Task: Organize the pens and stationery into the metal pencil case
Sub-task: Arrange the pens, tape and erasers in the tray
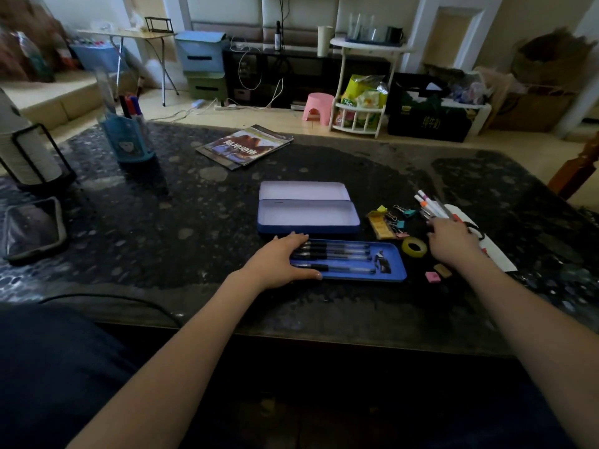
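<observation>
While our left hand (281,258) rests flat-fingered on the blue tray (393,266) of black pens (337,251), our right hand (449,239) at three o'clock grips the markers (429,202); the open metal pencil case (308,218) lies at twelve on the tabletop (162,228).

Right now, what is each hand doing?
Left hand: open, fingers resting on the blue tray.
Right hand: grip closed on the markers.

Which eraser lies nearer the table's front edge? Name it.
The pink eraser. It lies closer to the person than the tan eraser, which sits just behind it to the right, both right of the blue tray.
</observation>
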`<action>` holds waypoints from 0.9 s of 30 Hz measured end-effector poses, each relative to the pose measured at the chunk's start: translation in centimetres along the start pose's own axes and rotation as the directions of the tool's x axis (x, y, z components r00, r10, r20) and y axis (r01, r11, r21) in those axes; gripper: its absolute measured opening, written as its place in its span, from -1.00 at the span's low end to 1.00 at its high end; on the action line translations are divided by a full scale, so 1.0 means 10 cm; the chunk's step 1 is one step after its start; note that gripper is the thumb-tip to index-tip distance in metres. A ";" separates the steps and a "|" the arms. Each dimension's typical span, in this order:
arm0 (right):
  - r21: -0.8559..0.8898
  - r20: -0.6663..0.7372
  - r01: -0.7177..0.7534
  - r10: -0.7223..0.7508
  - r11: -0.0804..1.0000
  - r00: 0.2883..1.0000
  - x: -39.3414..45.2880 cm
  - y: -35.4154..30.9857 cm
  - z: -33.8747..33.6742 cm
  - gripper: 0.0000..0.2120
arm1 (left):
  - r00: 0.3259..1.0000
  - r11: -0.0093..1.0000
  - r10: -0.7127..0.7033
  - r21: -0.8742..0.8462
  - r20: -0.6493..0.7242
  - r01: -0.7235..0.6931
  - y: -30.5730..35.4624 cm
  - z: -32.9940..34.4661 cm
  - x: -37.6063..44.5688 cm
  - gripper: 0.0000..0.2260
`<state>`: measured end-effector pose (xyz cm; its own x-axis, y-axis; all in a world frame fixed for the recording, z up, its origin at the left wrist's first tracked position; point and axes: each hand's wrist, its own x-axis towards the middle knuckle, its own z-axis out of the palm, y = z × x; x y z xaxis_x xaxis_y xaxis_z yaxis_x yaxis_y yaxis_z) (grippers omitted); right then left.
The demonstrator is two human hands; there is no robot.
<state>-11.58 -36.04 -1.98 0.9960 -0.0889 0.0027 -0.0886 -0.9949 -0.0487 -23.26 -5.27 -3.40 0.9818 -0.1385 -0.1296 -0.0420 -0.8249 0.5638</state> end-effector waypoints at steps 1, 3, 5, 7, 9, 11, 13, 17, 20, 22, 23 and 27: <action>-0.014 -0.004 -0.016 0.016 1.000 1.000 0.00 0.06 0.02 -0.68 | 1.000 1.000 0.000 -0.006 -0.002 0.000 0.00 0.00 0.00 -0.19; -0.035 -0.036 -0.014 0.013 0.999 0.999 0.00 0.12 0.05 -0.69 | 1.000 1.000 0.000 -0.014 -0.006 0.000 0.01 0.00 -0.01 -0.20; -0.025 -0.073 -0.020 0.018 0.999 0.997 0.00 0.14 0.05 -0.70 | 1.000 1.000 -0.002 -0.016 -0.006 0.002 0.01 0.00 -0.01 -0.20; 0.016 -0.085 -0.049 0.050 0.999 0.995 0.01 0.15 0.05 -0.69 | 1.000 1.000 -0.003 -0.016 -0.005 0.003 0.03 -0.01 -0.02 -0.21; 0.026 -0.080 -0.082 0.084 0.996 0.993 0.03 0.15 0.05 -0.67 | 1.000 1.000 -0.010 -0.015 -0.002 0.009 0.04 -0.01 -0.02 -0.21; 0.031 -0.079 -0.118 0.120 0.993 0.990 0.05 0.14 0.05 -0.64 | 1.000 1.000 -0.015 -0.009 -0.001 0.015 0.04 0.00 -0.02 -0.21; 0.032 -0.056 -0.169 0.171 0.985 0.984 0.07 0.15 0.03 -0.63 | 1.000 1.000 -0.013 -0.002 -0.001 0.013 0.03 0.00 -0.01 -0.20; 0.060 0.047 -0.268 0.266 0.961 0.963 0.13 0.21 0.02 -0.62 | 1.000 1.000 -0.011 0.000 0.000 0.011 0.01 0.00 0.00 -0.19; 0.100 0.110 -0.291 0.280 0.951 0.954 0.17 0.25 0.02 -0.67 | 1.000 1.000 -0.012 0.006 0.000 0.012 0.01 0.01 0.00 -0.19; 0.102 0.150 -0.271 0.255 0.957 0.955 0.17 0.27 0.02 -0.70 | 1.000 1.000 -0.010 0.012 -0.006 0.010 0.01 0.01 0.00 -0.19; 0.108 0.153 -0.247 0.229 0.963 0.961 0.16 0.28 0.03 -0.70 | 1.000 1.000 -0.009 0.013 -0.008 0.009 0.01 0.01 0.00 -0.19; 0.152 0.063 -0.189 0.181 0.970 0.981 0.06 0.29 0.02 -0.79 | 1.000 1.000 -0.008 0.018 -0.006 0.008 0.01 0.01 0.00 -0.19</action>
<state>-11.20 -39.02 -2.34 0.9619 -0.2644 -0.0693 -0.2730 -0.9410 -0.1998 -23.25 -5.37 -3.44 0.9832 -0.1286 -0.1294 -0.0372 -0.8357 0.5479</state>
